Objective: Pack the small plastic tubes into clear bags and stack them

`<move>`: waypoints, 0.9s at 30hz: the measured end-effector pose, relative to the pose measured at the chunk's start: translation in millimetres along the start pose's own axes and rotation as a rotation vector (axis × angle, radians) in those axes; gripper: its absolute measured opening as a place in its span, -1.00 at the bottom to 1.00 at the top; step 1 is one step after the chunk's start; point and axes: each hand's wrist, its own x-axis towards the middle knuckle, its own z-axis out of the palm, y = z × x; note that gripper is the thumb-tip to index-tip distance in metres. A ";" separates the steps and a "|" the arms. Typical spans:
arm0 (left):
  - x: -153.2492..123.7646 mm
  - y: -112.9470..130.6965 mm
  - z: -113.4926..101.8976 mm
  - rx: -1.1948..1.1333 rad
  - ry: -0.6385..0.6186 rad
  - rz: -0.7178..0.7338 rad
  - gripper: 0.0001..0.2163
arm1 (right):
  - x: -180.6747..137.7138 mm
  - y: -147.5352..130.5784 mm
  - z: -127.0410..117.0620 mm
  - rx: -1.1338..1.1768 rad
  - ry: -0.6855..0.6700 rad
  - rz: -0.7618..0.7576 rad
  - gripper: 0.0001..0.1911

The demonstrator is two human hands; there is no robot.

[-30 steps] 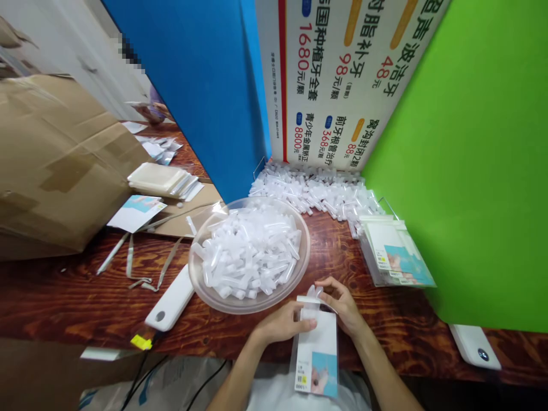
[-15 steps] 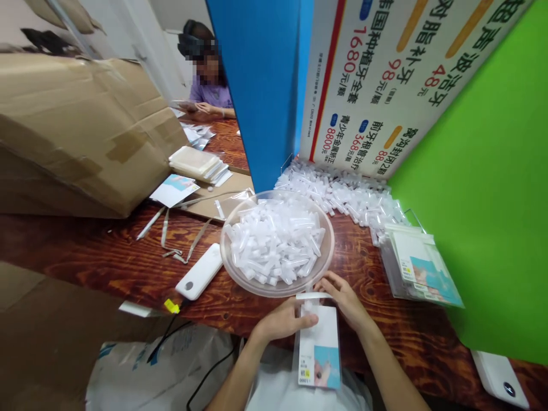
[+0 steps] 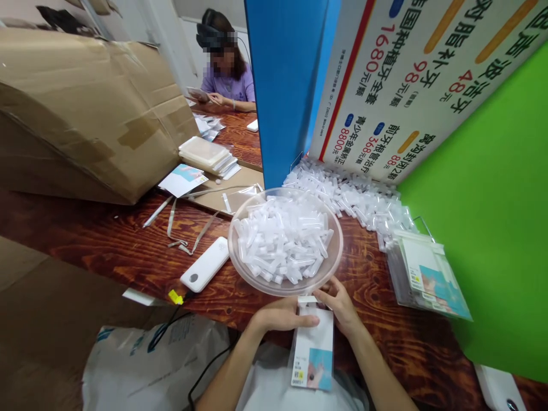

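My left hand [image 3: 285, 318] is closed on a clear plastic pouch [image 3: 313, 342] with a printed card inside, white with a blue picture at its lower end. Its thumb lies flat across the front, near the top. My right hand [image 3: 338, 305] pinches the pouch's upper right corner beside the white top strip; part of its fingers is hidden. The pouch hangs at the table edge, over my lap. Just beyond both hands stands a translucent bowl [image 3: 233, 251] heaped with small white plastic tubes [image 3: 282, 240].
More tubes [image 3: 355, 197] lie piled against the poster [image 3: 385, 85]. Filled pouches [image 3: 428, 277] are stacked by the green panel [image 3: 492, 228]. A white power bank [image 3: 205, 265] with a cable lies left of the bowl. A cardboard box [image 3: 85, 114] stands far left; a person [image 3: 233, 80] sits behind.
My right hand has shifted slightly down and left, closer to the pouch's top strip. My left hand keeps its hold. The whole view has turned slightly.
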 end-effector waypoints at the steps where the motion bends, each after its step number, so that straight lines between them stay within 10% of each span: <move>1: 0.5 2.2 -1.7 0.028 -0.019 0.004 -0.46 | -1.0 -0.5 -1.5 -0.028 -0.016 -0.018 -0.54; 20: 4.5 18.0 -5.8 0.004 -0.124 0.050 -0.55 | 0.7 -16.6 -9.2 -0.216 -0.050 -0.141 -0.62; 27: -4.3 -0.2 13.5 -0.244 0.070 0.029 -0.48 | -23.8 -77.8 -11.0 -0.650 -0.287 -0.331 -0.63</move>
